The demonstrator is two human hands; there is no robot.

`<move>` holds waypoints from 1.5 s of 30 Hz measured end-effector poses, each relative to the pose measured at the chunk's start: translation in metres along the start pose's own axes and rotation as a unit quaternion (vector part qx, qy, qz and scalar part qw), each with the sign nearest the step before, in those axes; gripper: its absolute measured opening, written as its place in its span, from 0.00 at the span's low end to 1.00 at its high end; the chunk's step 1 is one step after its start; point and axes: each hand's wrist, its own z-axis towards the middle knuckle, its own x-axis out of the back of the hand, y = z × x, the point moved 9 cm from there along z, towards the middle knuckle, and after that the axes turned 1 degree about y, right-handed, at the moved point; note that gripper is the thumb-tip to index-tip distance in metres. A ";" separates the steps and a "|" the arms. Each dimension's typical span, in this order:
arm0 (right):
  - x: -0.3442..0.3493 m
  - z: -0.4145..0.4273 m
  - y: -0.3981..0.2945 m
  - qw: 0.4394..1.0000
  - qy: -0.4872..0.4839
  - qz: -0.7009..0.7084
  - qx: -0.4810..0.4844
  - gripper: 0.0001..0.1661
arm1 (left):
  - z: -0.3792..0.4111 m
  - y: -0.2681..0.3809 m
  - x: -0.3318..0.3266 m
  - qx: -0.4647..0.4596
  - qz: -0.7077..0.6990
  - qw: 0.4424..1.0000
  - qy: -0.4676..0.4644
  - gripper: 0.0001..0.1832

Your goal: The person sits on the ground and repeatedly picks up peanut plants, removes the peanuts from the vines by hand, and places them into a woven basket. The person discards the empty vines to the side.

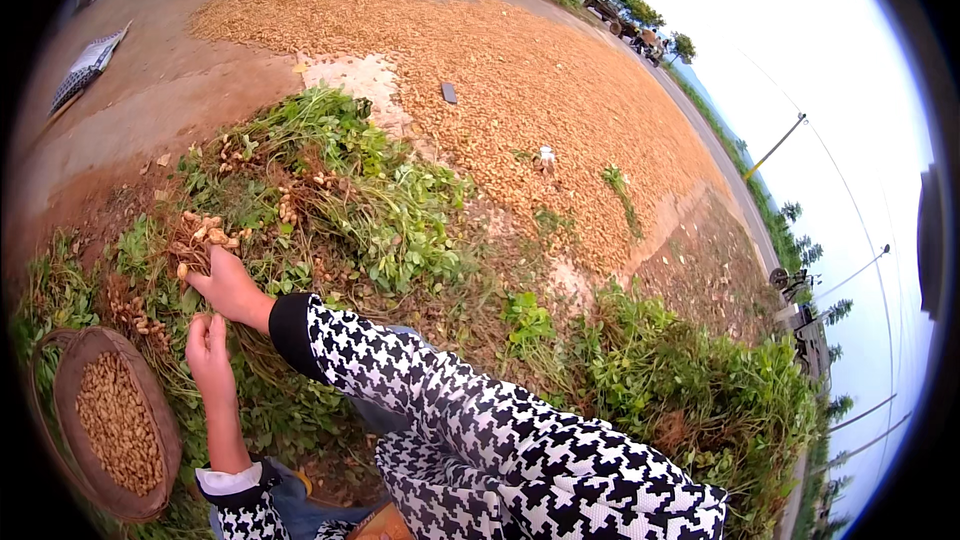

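My left hand [232, 291], in a black-cuffed houndstooth sleeve, grips a peanut plant; its brown roots and pods [208, 230] stick out past the fingers. Just below it in the picture is my right hand [209, 351], fingers bent and fingertips near the plant's stems; whether anything is between them is unclear. At the lower left stands a brown basket [171, 427] with a handle, holding many picked peanuts [118, 424]. Pulled peanut plants [405, 229], some with pods on their roots, lie around both hands.
A wide layer of peanuts [495, 127] covers the paving beyond the plants, with a dark flat object [448, 93] and a white object [547, 155] on it. A printed sack [90, 64] lies at the upper left. More plants [675, 390] are heaped at the lower right.
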 end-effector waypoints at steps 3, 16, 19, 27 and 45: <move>-0.001 0.000 -0.010 0.997 0.043 0.011 0.064 0.19 | 0.006 -0.004 0.007 -0.040 -0.019 0.999 -0.004 0.15; -0.008 -0.006 -0.013 0.999 0.003 0.040 0.035 0.21 | 0.001 -0.007 0.001 0.091 -0.070 0.992 -0.050 0.15; -0.010 -0.003 -0.009 0.999 0.001 0.020 0.035 0.21 | 0.003 -0.015 0.002 0.102 -0.064 0.991 -0.061 0.15; -0.008 0.002 -0.002 0.997 0.025 -0.064 0.046 0.19 | 0.000 -0.015 0.003 0.114 -0.030 0.992 -0.034 0.15; 0.072 0.035 0.022 0.981 0.178 -0.071 -0.027 0.22 | -0.030 -0.005 -0.005 0.047 0.065 0.995 -0.059 0.17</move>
